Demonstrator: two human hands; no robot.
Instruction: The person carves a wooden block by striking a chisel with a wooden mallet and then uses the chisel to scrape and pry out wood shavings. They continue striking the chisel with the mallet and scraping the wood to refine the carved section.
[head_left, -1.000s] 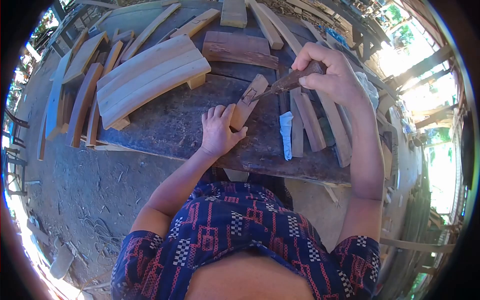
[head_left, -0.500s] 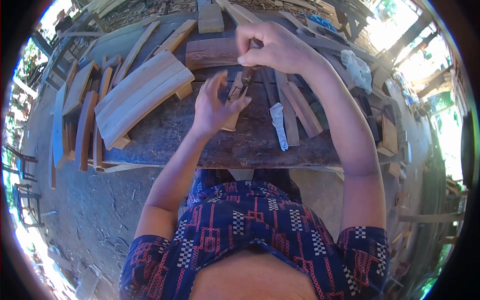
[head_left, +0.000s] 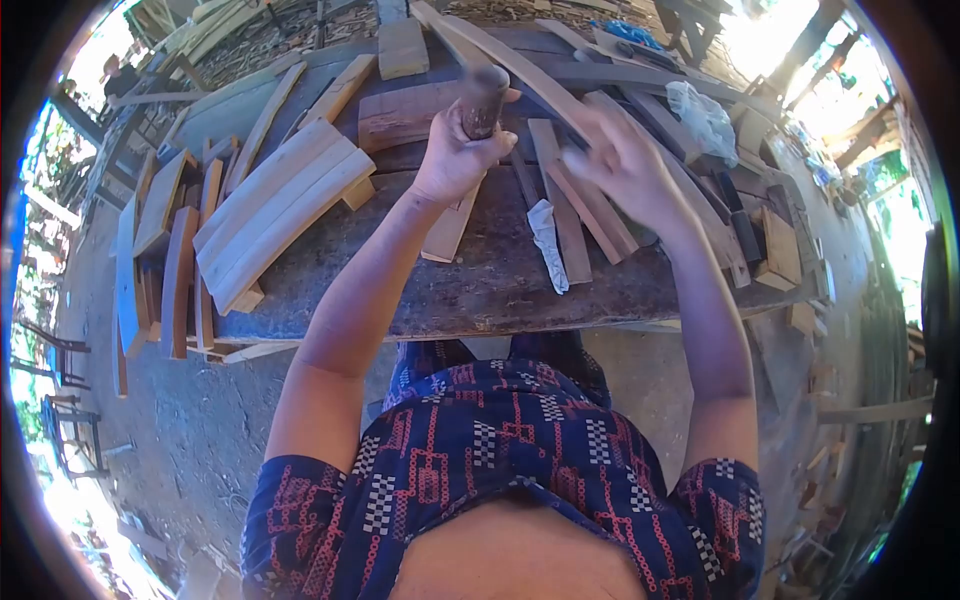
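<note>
My left hand (head_left: 462, 155) is wrapped round a dark brown cylindrical wooden handle (head_left: 484, 103), held upright above the workbench (head_left: 390, 290). Beneath that hand lies a small light wood piece (head_left: 446, 232), partly hidden by the wrist. My right hand (head_left: 628, 170) is to the right, away from the handle, blurred, with its fingers apart and nothing seen in them. Below it are a reddish wood strip (head_left: 595, 208) and a longer flat strip (head_left: 566, 225). A crumpled white wrap (head_left: 547, 245) lies beside them.
A slatted curved wood panel (head_left: 285, 210) and several curved pieces (head_left: 180, 270) stand at the left. A reddish block (head_left: 400, 115) lies behind. Clear plastic (head_left: 703, 122), a blue bundle (head_left: 628, 35) and a wood block (head_left: 780, 252) are on the right. A person (head_left: 118, 78) is far left.
The handle has passed from my right hand to my left hand, which closed round it and rose. My right hand let go and moved right and down, fingers spread.
</note>
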